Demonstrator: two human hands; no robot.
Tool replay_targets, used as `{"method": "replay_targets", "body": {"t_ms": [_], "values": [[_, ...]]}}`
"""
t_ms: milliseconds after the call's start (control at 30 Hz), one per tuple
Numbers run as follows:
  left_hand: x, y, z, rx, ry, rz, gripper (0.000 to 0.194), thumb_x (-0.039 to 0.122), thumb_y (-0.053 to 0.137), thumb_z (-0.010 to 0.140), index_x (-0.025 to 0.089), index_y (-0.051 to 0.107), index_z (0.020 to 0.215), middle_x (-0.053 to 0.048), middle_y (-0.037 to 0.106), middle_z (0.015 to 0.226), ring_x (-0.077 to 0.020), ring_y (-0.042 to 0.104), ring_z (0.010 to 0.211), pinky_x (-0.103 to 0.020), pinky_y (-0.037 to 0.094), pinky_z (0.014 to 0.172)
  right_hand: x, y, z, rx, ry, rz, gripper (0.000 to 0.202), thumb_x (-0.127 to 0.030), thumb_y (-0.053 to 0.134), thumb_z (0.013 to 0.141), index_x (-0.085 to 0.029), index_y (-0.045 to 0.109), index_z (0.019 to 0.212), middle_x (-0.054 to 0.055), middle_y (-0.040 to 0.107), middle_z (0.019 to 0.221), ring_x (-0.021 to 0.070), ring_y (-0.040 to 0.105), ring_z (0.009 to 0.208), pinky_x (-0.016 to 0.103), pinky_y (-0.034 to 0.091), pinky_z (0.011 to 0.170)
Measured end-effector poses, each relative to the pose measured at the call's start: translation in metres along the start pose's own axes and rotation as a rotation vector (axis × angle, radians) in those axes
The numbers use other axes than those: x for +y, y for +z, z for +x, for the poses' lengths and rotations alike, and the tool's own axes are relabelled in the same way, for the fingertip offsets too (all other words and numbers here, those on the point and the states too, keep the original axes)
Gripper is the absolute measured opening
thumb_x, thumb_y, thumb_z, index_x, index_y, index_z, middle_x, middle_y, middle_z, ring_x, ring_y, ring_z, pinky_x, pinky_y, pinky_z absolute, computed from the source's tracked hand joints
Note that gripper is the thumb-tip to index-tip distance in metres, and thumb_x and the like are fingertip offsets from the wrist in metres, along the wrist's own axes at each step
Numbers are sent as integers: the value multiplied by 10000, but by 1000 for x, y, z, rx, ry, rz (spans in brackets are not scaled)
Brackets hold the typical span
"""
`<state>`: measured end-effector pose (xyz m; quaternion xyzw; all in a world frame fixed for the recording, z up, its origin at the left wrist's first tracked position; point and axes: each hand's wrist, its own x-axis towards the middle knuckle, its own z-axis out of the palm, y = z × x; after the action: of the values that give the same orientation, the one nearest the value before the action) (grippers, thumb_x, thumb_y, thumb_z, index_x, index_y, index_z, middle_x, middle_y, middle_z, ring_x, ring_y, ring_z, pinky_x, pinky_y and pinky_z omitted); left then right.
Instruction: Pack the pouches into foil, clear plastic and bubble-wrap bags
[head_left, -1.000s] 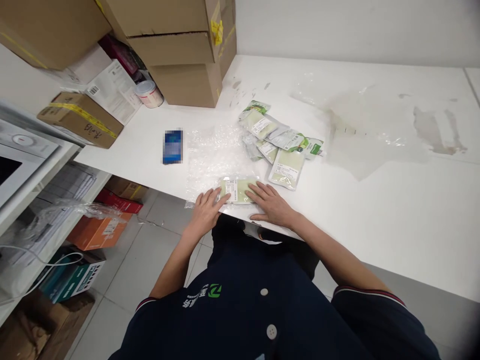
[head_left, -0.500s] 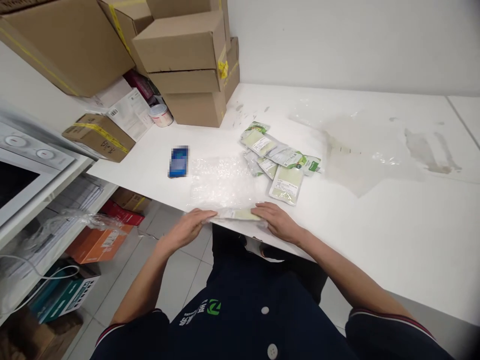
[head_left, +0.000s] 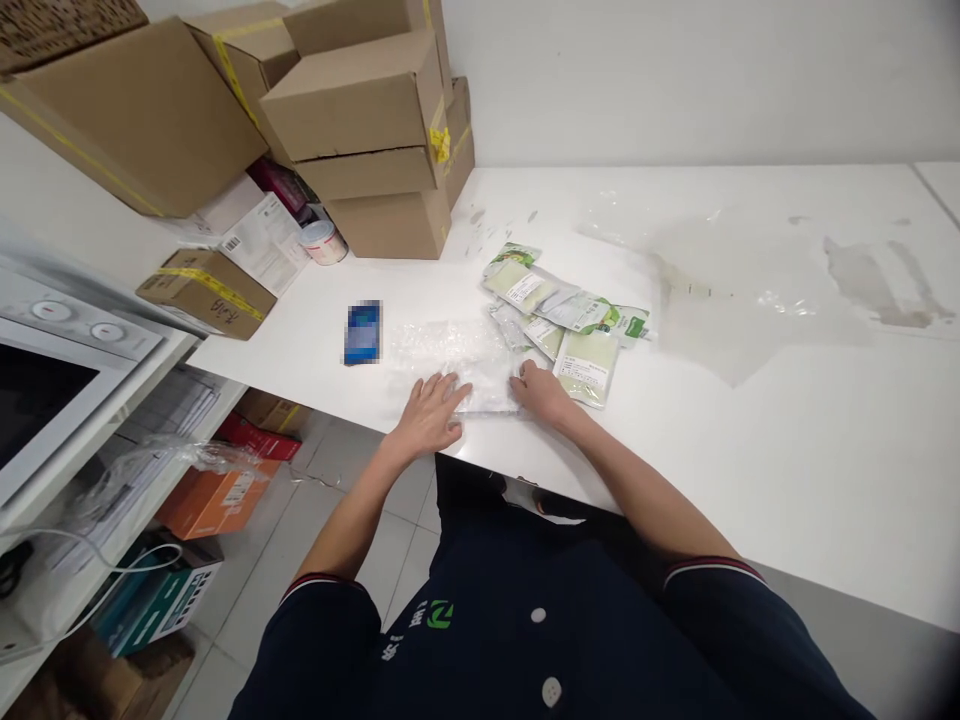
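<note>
A sheet of clear bubble wrap (head_left: 450, 345) lies at the table's front edge, with its near part folded over. My left hand (head_left: 426, 418) rests on its left side, open, fingers spread flat. At the right side, my right hand (head_left: 541, 394) has its fingers curled and closed on the wrap's edge. The pouch held earlier cannot be made out beneath the plastic layers. Just behind my right hand is a loose pile of flat green-and-white pouches (head_left: 586, 365), several overlapping.
A blue phone-like item (head_left: 363, 333), blurred out, lies left of the wrap. Cardboard boxes (head_left: 386, 220) and a small tin (head_left: 322, 242) stand at the back left. A large clear plastic bag (head_left: 720, 330) spreads over the table's right part. A microwave (head_left: 67, 370) sits on the left shelf.
Both hands have moved from the table edge onto the bubble wrap. The near edge is now folded over, and the pouch between my hands is covered. My left hand has flattened out.
</note>
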<state>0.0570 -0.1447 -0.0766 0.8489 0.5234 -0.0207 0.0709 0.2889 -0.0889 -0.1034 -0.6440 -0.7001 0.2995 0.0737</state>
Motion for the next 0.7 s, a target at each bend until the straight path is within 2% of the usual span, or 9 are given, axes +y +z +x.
{"method": "replay_targets", "body": {"t_ms": [67, 133, 200, 267, 333, 400, 467, 600, 700], "values": [[3, 7, 0, -74, -19, -1, 732, 220, 519, 827, 211, 302, 1526, -149, 246, 1612, -367, 255, 1461, -556, 262, 1145, -1, 3, -6, 140, -35, -97, 303, -301, 434, 972, -121, 507, 1205, 214, 661, 1080, 337, 624, 1029, 424, 479, 811], [5, 9, 4, -95, -41, 20, 778, 169, 504, 806, 200, 253, 1541, -167, 207, 1621, -369, 250, 1465, -553, 271, 1138, 3, 5, -12, 257, -228, -157, 394, -351, 430, 981, -119, 501, 1291, 233, 591, 1266, 357, 535, 1215, 476, 453, 937], [7, 7, 10, -93, -63, 59, 791, 140, 506, 790, 208, 252, 1536, -173, 221, 1615, -364, 286, 1448, -543, 304, 1115, 12, 6, -14, 213, -497, -154, 535, -459, 470, 961, -138, 462, 1390, 212, 456, 1464, 355, 389, 1380, 511, 386, 1057], [9, 7, 16, -78, -86, 94, 780, 123, 512, 781, 226, 282, 1519, -168, 266, 1598, -349, 354, 1409, -523, 354, 1076, 22, 8, -11, 57, -657, -149, 715, -535, 558, 896, -171, 378, 1485, 166, 324, 1578, 345, 283, 1456, 532, 333, 1116], [11, 9, 18, -50, -110, 119, 743, 103, 497, 788, 240, 325, 1498, -158, 317, 1577, -330, 417, 1365, -499, 393, 1039, 32, 10, -7, -31, -673, -155, 782, -472, 606, 864, -171, 323, 1528, 145, 295, 1600, 335, 279, 1463, 529, 324, 1128], [12, 9, 14, -32, -120, 130, 702, 83, 461, 809, 240, 358, 1485, -149, 347, 1563, -319, 448, 1346, -489, 401, 1032, 38, 11, -8, -11, -658, -159, 712, -333, 578, 868, -137, 355, 1515, 152, 361, 1568, 324, 352, 1425, 511, 354, 1110], [12, 2, 4, -61, -82, 103, 656, 93, 416, 848, 236, 368, 1487, -142, 362, 1560, -311, 450, 1354, -485, 400, 1040, 42, 10, -15, 26, -701, -154, 608, -254, 542, 870, -123, 450, 1457, 156, 463, 1501, 326, 430, 1368, 514, 388, 1075], [5, -33, -18, -233, 42, -73, 569, 182, 329, 923, 271, 383, 1482, -64, 486, 1492, -254, 517, 1298, -405, 443, 1008, 43, 2, -45, 36, -798, 34, 411, -333, 509, 928, -172, 596, 1296, 117, 638, 1319, 314, 501, 1315, 505, 408, 1056], [-7, -60, -10, -340, -9, -120, 515, 242, 331, 931, 307, 449, 1428, -32, 667, 1240, -237, 641, 1063, -363, 490, 881, 36, -3, -54, 6, -632, 230, 390, -437, 430, 981, -199, 596, 1241, 91, 697, 1184, 248, 662, 1049, 398, 501, 906]]}}
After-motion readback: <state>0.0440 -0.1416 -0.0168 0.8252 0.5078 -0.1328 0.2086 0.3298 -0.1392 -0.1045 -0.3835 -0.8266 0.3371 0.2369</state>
